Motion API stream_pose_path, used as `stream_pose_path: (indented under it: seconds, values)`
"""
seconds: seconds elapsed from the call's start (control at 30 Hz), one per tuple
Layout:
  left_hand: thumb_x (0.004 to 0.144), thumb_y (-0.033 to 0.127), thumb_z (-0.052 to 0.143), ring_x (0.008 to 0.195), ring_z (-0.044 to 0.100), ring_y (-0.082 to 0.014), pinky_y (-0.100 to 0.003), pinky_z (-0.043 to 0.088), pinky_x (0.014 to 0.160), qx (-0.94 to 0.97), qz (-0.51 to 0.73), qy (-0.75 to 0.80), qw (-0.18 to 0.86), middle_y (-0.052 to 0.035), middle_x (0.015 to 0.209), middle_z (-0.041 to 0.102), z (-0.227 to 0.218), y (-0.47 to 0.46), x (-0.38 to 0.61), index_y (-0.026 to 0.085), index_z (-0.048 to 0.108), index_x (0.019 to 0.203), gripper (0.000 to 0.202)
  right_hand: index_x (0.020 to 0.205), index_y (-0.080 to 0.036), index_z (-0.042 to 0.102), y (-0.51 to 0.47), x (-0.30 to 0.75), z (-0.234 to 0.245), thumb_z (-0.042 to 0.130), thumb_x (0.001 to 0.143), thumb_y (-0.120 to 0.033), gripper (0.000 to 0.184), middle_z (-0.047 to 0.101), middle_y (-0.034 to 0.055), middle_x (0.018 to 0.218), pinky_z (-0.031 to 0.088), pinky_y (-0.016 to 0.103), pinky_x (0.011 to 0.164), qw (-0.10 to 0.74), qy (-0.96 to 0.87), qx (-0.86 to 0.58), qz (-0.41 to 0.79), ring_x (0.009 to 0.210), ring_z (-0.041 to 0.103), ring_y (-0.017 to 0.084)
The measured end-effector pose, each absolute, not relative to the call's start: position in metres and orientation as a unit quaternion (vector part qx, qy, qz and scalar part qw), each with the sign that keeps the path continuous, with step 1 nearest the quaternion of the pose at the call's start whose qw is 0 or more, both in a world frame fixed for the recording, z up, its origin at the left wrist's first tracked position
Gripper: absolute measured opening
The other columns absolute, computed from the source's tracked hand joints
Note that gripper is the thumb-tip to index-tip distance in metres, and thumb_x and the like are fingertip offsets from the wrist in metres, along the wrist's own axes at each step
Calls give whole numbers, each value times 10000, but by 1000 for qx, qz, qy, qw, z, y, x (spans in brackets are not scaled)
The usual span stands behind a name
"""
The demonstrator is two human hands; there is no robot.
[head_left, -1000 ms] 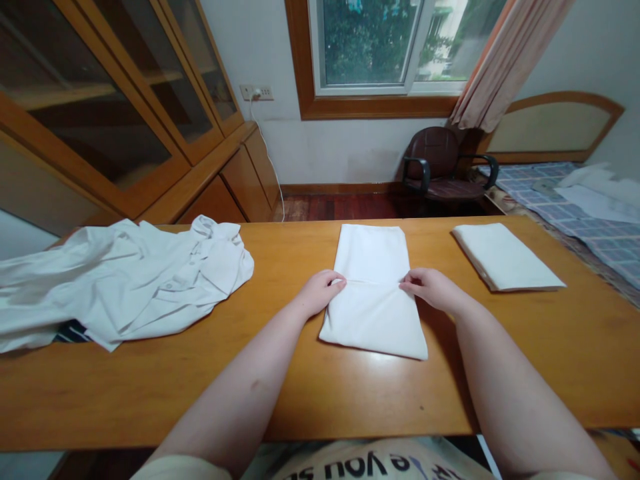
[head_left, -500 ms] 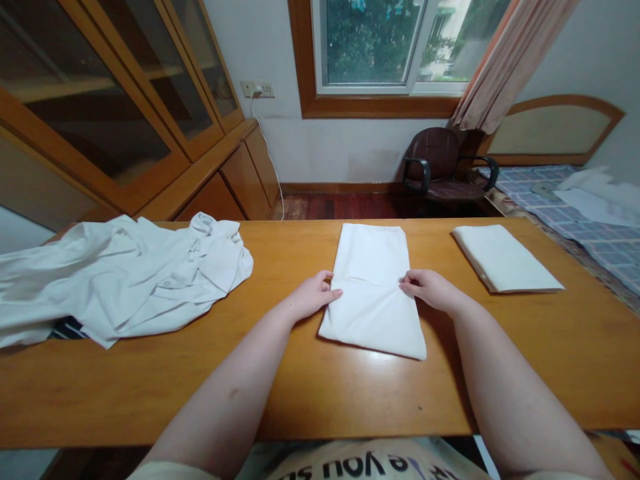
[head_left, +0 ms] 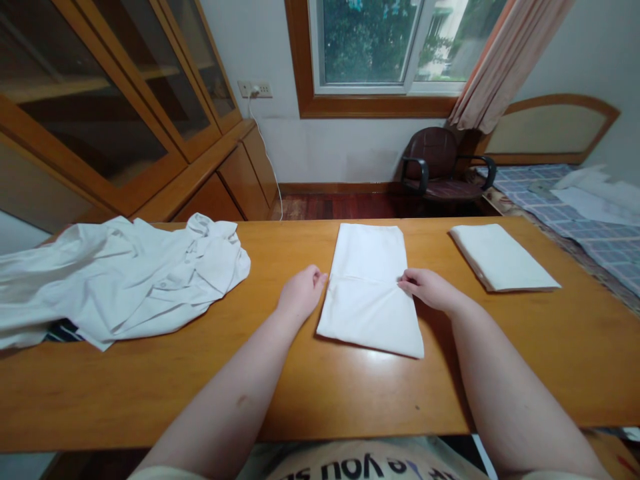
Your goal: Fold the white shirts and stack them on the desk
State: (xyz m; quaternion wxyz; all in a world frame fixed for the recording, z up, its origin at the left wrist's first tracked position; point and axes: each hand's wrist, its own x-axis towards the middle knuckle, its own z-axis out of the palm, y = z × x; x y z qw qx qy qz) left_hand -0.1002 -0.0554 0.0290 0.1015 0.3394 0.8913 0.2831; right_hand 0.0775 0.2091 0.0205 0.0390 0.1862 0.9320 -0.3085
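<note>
A folded white garment (head_left: pixel 367 293) lies flat on the wooden table (head_left: pixel 280 400) in front of me, with a crease across its middle. My right hand (head_left: pixel 429 288) is closed, pinching the garment's right edge near that crease. Just off the left edge is my left hand (head_left: pixel 301 292), its fingers curled together; no cloth shows in them. A second folded white cloth (head_left: pixel 505 259) rests farther right on the table. To the left sits a crumpled white buttoned shirt (head_left: pixel 160 280), with a dark striped piece (head_left: pixel 65 331) peeking out beneath it.
Beyond the table's far edge stand a brown armchair (head_left: pixel 435 160) and a window with a pink curtain (head_left: pixel 510 67). A glass-door wooden cabinet (head_left: pixel 150 180) is at the left. A bed (head_left: pixel 545 193) with a checked sheet lies at the right.
My left hand has moved off the garment's top, slightly left, and its fingers have curled in. My right hand stays at the right edge. The garment lies almost the same.
</note>
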Motion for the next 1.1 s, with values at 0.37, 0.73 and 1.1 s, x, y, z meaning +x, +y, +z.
stream_pose_path:
  seconds: [0.37, 0.73, 1.1]
  values:
    - [874, 494, 485, 1408, 239, -231, -452, 122, 1152, 626, 251, 695, 249, -61, 1503, 335, 22, -51, -87, 289, 465, 1364, 531, 732, -206, 553, 208, 77, 21, 478, 846, -363, 208, 631, 42, 734, 348, 270, 601, 32, 942, 187, -278, 680, 539, 176]
    - [869, 381, 490, 1191, 505, -236, -380, 373, 1035, 490, 322, 788, 188, -107, 1283, 566, 8, -43, -108, 162, 525, 1294, 479, 694, -196, 524, 205, 74, 24, 467, 845, -336, 214, 614, 35, 707, 343, 259, 584, 11, 942, 204, -266, 655, 526, 159]
    - [849, 325, 531, 1019, 563, -227, -363, 425, 932, 479, 293, 818, 125, -85, 1030, 635, 3, -32, -101, 174, 647, 1022, 256, 867, -186, 631, 197, 75, 30, 613, 767, -428, 262, 670, 50, 837, 409, 263, 642, 39, 923, 208, -322, 741, 585, 179]
